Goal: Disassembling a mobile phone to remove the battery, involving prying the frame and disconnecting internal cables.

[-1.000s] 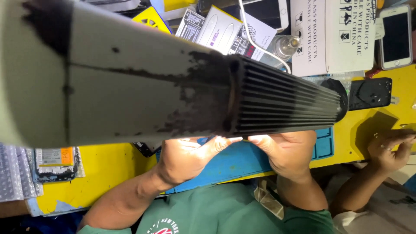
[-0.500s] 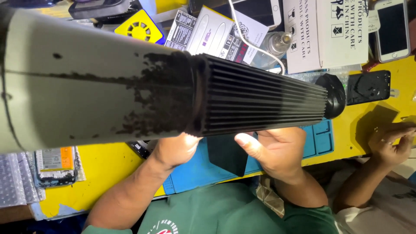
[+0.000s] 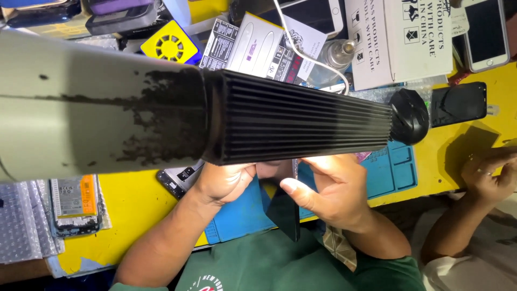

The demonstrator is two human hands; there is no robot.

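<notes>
We grip a dark phone (image 3: 280, 207) with both left hand (image 3: 223, 180) and right hand (image 3: 328, 188), fingers closed on it, above the blue mat (image 3: 396, 170) on the yellow desk (image 3: 134, 207).

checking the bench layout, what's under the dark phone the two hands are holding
Under the dark phone lies a blue work mat on the yellow table. The left hand and right hand grip it. The black ribbed lamp covers the phone's upper part.

Phone repair bench — phones (image 3: 484, 32), blue mat (image 3: 396, 170), battery (image 3: 72, 199).
</notes>
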